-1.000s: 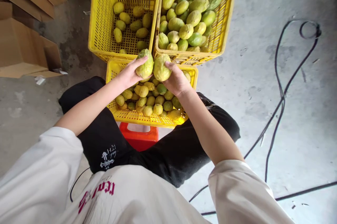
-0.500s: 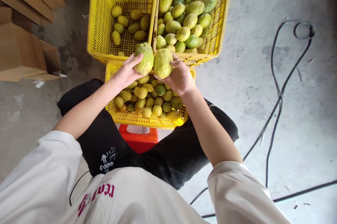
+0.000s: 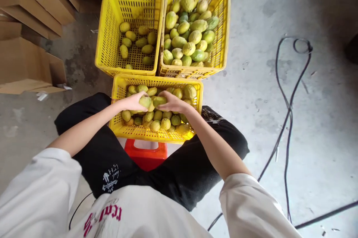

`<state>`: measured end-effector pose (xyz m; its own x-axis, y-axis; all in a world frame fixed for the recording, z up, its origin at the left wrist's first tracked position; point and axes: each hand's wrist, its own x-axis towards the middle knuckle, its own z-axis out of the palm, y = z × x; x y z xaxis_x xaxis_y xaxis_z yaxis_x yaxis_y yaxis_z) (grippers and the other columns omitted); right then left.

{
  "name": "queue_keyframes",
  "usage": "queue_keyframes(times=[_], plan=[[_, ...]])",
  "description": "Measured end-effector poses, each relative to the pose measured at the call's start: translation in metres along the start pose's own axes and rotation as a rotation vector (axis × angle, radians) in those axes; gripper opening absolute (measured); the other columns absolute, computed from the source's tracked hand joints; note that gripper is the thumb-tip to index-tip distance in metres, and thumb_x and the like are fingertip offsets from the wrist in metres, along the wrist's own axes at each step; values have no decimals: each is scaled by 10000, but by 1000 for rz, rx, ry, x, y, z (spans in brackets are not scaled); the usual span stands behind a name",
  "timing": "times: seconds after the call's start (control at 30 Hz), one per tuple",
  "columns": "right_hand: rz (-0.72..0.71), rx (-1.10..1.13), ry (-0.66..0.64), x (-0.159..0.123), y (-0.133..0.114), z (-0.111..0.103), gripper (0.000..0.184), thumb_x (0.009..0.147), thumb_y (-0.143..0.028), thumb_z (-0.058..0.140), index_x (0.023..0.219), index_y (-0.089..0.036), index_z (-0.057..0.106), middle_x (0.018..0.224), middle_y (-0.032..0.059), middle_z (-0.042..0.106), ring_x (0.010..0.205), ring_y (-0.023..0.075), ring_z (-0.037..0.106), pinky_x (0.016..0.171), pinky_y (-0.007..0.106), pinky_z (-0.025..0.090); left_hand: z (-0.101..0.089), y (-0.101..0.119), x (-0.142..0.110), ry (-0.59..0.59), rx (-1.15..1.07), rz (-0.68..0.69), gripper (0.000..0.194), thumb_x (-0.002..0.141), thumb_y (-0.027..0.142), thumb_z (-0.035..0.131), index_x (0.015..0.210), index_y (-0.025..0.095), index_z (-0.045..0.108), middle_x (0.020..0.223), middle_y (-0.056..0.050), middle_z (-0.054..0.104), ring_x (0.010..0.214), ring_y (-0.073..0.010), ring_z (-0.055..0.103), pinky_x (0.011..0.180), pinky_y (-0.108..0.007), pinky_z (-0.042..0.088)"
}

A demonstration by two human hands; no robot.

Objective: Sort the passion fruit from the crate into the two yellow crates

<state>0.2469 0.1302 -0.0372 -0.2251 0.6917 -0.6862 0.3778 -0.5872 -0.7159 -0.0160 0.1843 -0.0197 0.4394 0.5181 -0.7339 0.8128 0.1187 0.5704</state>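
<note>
With twelve o'clock taken as straight ahead, a yellow-green fruit [image 3: 145, 101] is held in the left hand [image 3: 136, 102], gripped from its nine o'clock side, and a second fruit [image 3: 159, 102] is held in the right hand [image 3: 173, 103], from its three o'clock side. Both are held low over the heaped fruit [image 3: 155, 125] in the near crate [image 3: 156, 139]. How firmly they are gripped cannot be told.

If either grip were loosened, a rounded fruit could be dropped and the skins below bruised (ripe ones, presumably, would be marked soonest). Knuckles or fruit could be knocked together, since the hands are brought so close. The heap could also be disturbed by pressing fingers, and a fruit rolled towards the low rim at six o'clock, above the red stool [image 3: 147, 159].

At eleven o'clock, a sparsely filled crate [image 3: 99, 62] would leave dropped fruit exposed to its hard slatted base; at one o'clock, fuller contents could be dislodged if the fuller crate [image 3: 192, 71] were bumped.
</note>
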Motion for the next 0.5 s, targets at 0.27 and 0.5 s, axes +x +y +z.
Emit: queue_keyframes(times=[0.27,0.5], plan=[[-230,-390,335,21,-2,-28,613,1009,-293,960,1601,-224,818,1592,209,867,1537,502,834,1367,704,689,-45,11,2,584,302,120,865,999,383,932,1802,265,632,1821,-220,711,1721,-494,720,1454,-684,619],[-622,-495,674,30,2,-47,1086,1167,-406,791,2086,-246,236,2118,240,343,2031,468,238,1627,779,317,-96,15,9,657,423,170,864,1132,507,871,1895,218,587,1978,-266,582,1908,-535,519,1596,-737,407]])
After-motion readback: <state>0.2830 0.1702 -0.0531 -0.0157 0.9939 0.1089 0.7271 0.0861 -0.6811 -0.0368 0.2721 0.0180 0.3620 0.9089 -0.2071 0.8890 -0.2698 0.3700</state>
